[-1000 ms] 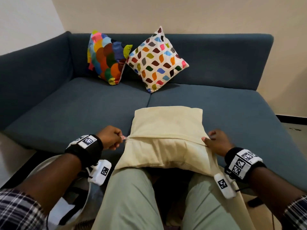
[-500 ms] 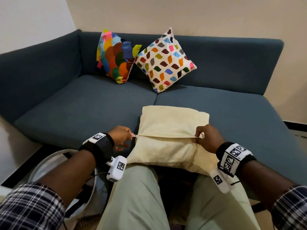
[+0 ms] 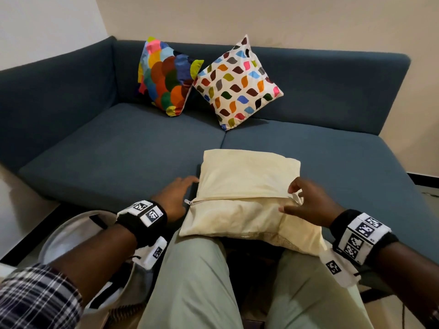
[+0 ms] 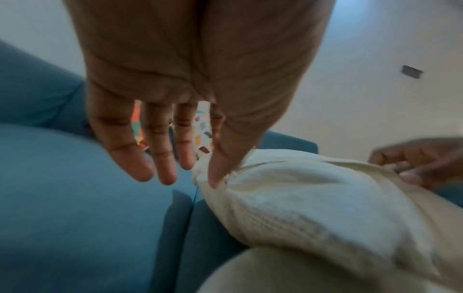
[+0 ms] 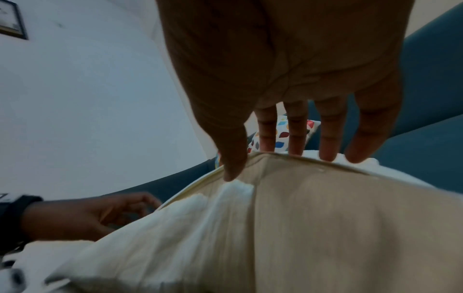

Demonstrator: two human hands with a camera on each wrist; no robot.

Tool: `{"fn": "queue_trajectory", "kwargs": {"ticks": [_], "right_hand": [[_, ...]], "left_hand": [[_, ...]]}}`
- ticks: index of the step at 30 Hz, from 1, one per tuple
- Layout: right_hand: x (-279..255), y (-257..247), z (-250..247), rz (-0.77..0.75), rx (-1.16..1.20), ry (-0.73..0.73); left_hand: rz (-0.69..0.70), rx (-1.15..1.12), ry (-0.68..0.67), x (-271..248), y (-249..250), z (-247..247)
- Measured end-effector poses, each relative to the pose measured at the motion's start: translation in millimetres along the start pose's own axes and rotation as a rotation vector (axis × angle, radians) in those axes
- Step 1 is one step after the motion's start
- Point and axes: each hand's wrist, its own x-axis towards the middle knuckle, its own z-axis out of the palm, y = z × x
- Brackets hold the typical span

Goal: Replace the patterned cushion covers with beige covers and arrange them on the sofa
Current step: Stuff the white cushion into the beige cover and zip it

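The beige cushion [image 3: 247, 198] lies on the person's lap against the sofa's [image 3: 118, 153] near edge. The left hand [image 3: 174, 198], fingers spread, touches its left end; the right hand [image 3: 308, 203], loosely spread, rests at its right end. Two patterned cushions [image 3: 237, 84] lean against the far backrest.

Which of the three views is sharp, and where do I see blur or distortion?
Head view: sharp, evenly lit, the sofa bowed by the wide lens. Left wrist view: left hand and beige cushion smeared. Right wrist view: dim, soft, bluish.
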Motion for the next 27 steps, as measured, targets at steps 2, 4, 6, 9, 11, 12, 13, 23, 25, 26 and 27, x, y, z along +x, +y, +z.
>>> {"fn": "queue_trajectory", "kwargs": {"ticks": [2,4,6,9,11,12,13,23,25,26,27], "right_hand": [[-8.3,1.0,-6.3,-0.002,-0.167,-0.081],[-16.4,5.5,-7.6,0.105,-0.353,-0.249],[-24.6,10.4,-2.6,0.241,-0.389,-0.351],[-28.7,14.8,13.2,0.297,-0.326,-0.291],[-24.1,16.2,12.9,0.304,-0.223,-0.228],[-20.2,19.3,8.1,0.318,-0.133,-0.193],[-16.1,22.7,2.0,0.331,-0.033,-0.151],[-12.8,-29.3,-125.5,0.061,1.096,0.308],[-6.8,-36.4,-125.4,-0.006,1.183,0.320],[-2.9,-37.5,-119.4,0.004,1.164,0.314],[2.6,-34.3,-110.3,0.033,1.102,0.312]], "left_hand": [[0.181,0.256,-0.023,-3.4,2.6,-3.1],[0.297,0.507,-0.006,-4.9,4.6,2.3],[0.348,0.593,0.029,-2.8,9.3,9.0],[0.393,0.518,0.058,1.2,14.2,16.0],[0.419,0.410,0.066,1.5,17.5,17.4],[0.441,0.355,0.093,3.0,18.2,18.2],[0.452,0.316,0.128,4.3,17.8,18.9],[0.365,-0.669,0.594,1.3,76.9,-64.8],[0.247,-0.790,0.646,15.3,84.0,-70.8],[0.167,-0.836,0.653,21.1,86.1,-69.7],[0.088,-0.874,0.648,27.1,86.1,-65.8]]}}
